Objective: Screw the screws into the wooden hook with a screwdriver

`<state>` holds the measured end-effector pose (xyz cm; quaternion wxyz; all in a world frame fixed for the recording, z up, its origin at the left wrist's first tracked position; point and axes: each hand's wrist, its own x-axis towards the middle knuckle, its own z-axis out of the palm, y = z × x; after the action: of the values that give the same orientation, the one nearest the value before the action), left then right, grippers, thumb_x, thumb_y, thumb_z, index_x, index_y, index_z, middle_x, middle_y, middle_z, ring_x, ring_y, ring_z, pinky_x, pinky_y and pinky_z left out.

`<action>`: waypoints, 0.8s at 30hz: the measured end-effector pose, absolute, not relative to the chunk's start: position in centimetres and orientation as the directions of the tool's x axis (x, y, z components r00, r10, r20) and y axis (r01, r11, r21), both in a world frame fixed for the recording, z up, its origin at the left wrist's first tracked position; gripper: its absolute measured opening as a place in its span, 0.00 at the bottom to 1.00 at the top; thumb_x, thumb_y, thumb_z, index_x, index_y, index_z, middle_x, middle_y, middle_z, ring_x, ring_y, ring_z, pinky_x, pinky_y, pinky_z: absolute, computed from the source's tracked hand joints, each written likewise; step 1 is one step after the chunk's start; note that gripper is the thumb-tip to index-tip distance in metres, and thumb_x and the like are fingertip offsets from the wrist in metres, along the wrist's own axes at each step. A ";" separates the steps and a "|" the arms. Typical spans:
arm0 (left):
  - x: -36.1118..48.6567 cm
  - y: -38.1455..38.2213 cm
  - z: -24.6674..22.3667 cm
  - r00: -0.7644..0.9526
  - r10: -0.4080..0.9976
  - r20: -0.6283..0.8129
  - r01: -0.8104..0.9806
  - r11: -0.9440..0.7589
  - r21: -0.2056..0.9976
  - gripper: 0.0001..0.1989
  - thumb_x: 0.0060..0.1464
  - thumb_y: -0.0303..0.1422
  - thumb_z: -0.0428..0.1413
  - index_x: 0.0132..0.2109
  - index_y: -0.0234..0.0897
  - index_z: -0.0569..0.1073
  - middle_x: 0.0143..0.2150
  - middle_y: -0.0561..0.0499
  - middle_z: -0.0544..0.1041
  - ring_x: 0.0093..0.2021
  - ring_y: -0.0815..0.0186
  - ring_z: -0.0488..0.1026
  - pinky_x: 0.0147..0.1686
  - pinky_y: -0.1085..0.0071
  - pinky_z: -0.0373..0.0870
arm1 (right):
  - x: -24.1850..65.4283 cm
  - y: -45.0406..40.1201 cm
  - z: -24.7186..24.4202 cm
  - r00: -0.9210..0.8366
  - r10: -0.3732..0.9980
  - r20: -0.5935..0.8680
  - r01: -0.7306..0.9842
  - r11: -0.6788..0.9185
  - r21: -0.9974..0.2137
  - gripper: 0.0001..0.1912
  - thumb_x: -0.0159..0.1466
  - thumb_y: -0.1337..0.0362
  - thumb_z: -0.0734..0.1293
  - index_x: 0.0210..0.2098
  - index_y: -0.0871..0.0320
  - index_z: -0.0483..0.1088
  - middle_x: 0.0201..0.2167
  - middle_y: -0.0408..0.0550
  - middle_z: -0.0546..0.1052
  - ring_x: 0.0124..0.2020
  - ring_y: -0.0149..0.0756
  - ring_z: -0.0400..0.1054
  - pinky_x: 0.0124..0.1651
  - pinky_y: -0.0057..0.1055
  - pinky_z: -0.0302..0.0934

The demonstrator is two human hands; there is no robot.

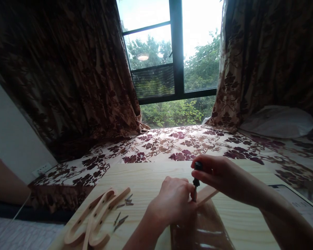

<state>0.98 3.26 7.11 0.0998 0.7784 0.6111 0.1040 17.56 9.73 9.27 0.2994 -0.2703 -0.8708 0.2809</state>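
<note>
My right hand (219,173) is closed around the black handle of a screwdriver (197,173), which stands nearly upright with its shaft pointing down. By the shaft's lower end, my left hand (170,198) has its fingers closed on a pale wooden piece (208,194). That piece juts out to the right beneath my right hand; the rest of it is covered by my left hand. Its fingers also hide the screwdriver's tip. Below both hands lies a shiny brown strip (203,229). Left of them are several curved wooden hooks (104,215) with dark screw holes, and several loose screws (121,220).
The pale wooden board (143,177) carries all of this. A phone (294,205) lies at its right side. Behind is a ledge with flowered cloth (177,142), under a window between patterned curtains (94,69). A white bag-like bundle (279,121) rests back right.
</note>
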 end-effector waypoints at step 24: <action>1.0 3.3 6.9 0.239 0.970 0.045 0.929 -0.242 0.280 0.04 0.48 0.31 0.57 0.30 0.43 0.77 0.32 0.57 0.76 0.33 0.65 0.71 0.38 0.69 0.61 | 17.6 9.7 9.5 -0.677 0.631 0.379 0.286 0.699 -0.655 0.10 0.64 0.60 0.63 0.28 0.57 0.67 0.23 0.39 0.67 0.24 0.27 0.57 0.26 0.25 0.52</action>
<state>0.98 3.31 6.90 0.0977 0.7809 0.6079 0.1051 17.57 9.72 9.53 0.3038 -0.2634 -0.8703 0.2845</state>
